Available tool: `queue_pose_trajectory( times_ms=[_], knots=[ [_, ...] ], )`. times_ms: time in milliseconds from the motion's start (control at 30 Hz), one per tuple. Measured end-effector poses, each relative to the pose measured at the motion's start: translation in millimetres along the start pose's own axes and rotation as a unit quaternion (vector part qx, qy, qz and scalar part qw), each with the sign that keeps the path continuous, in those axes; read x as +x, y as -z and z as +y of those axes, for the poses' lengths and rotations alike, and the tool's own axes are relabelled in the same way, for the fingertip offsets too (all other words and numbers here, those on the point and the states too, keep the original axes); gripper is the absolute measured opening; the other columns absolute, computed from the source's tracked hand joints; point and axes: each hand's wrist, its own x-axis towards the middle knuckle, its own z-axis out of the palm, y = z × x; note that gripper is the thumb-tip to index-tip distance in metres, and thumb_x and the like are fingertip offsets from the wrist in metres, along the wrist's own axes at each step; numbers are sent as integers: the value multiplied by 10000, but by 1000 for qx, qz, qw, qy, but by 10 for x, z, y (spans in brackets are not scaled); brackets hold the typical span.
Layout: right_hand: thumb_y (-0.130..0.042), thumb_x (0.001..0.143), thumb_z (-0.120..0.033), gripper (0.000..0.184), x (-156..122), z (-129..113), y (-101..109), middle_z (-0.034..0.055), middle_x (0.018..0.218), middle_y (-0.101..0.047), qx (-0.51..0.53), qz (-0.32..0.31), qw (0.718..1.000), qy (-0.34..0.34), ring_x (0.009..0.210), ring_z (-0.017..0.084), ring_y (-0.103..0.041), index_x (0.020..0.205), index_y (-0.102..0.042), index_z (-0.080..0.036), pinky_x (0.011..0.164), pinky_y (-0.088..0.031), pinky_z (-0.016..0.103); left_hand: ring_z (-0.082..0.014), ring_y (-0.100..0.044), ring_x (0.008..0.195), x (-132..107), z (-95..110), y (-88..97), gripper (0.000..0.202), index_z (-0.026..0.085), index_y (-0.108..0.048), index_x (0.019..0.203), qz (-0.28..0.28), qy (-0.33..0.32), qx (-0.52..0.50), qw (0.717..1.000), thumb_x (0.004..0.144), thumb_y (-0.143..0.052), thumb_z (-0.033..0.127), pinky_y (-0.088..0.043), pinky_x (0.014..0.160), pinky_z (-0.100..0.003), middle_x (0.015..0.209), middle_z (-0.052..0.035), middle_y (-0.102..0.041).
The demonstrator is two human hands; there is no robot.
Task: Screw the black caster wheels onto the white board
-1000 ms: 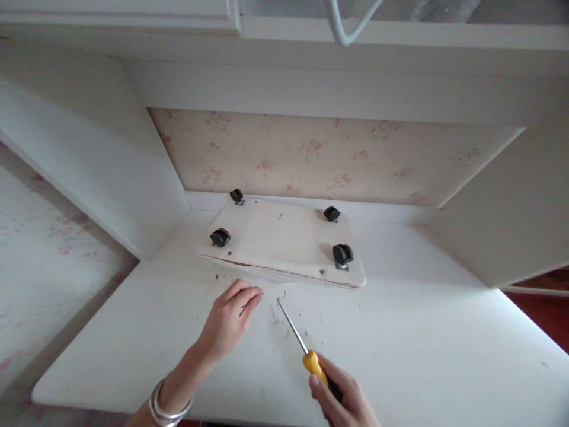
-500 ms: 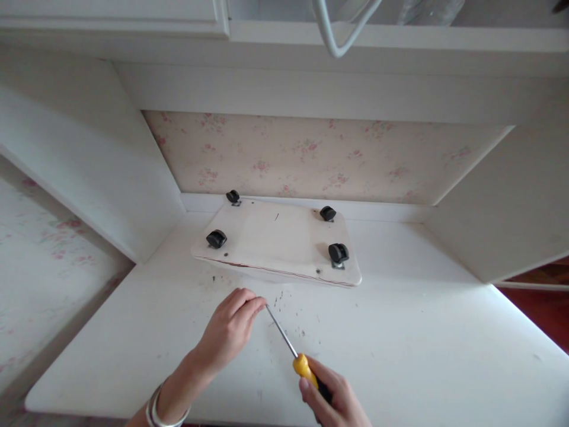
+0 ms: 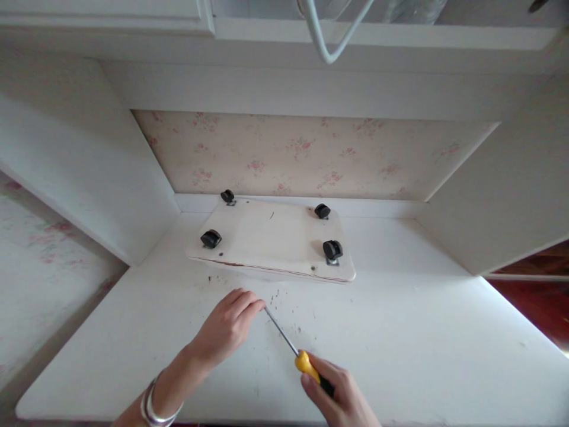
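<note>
My right hand is closed round the yellow and black handle of a screwdriver. Its thin metal shaft slants up and left to the fingertips of my left hand. Those fingers are pinched together at the screwdriver's tip, and whatever lies between them is too small or hidden to name. Beyond both hands, a white board with rounded corners lies on the desk. Black casters stand near its corners, among them the front left caster and the front right caster. Neither hand touches the board.
The white desktop carries dark specks and bits of debris in front of the board. White side panels flank it, with flowered wallpaper behind. Overhead runs a shelf with a pale bent bar hanging down.
The view has shifted slightly, so the board and desk sit a little further left. Both hands keep the same hold, with the screwdriver tip still at my left fingertips.
</note>
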Motion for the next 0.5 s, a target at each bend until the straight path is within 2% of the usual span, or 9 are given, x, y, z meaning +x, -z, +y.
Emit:
queue_pose_trajectory(
  times_ms=[133,267,367,500],
  knots=[
    [-548,933,-456,358,-11,-37,120,57,893,-718,-59,-31,998,18,817,213,-638,1085,-748,-202,753,-467,262,-188,-605,824,29,-33,29,281,181,-664,1058,-56,-58,26,996,966,-419,78,-536,790,-366,888,-52,-667],
    [-516,948,-397,413,-25,-37,196,93,1051,-736,-179,-42,982,34,896,242,-704,1284,-671,-213,782,-504,286,-191,-591,830,46,-60,18,334,180,-662,982,-107,-90,21,990,938,-372,21,-523,805,-364,882,-44,-663],
    [-492,960,-352,413,-60,4,204,89,1014,-736,-291,-20,953,85,855,235,-724,1307,-648,-191,712,-522,281,-186,-579,823,44,-75,2,337,184,-658,925,-144,-73,-13,987,895,-396,-24,-511,796,-345,862,-37,-645],
    [-506,968,-305,342,-109,80,194,74,947,-737,-407,46,890,200,788,208,-707,1240,-667,-175,655,-517,279,-167,-581,815,58,-89,7,304,193,-653,871,-184,-35,-79,979,886,-445,-28,-497,746,-295,851,-28,-627]
  ],
)
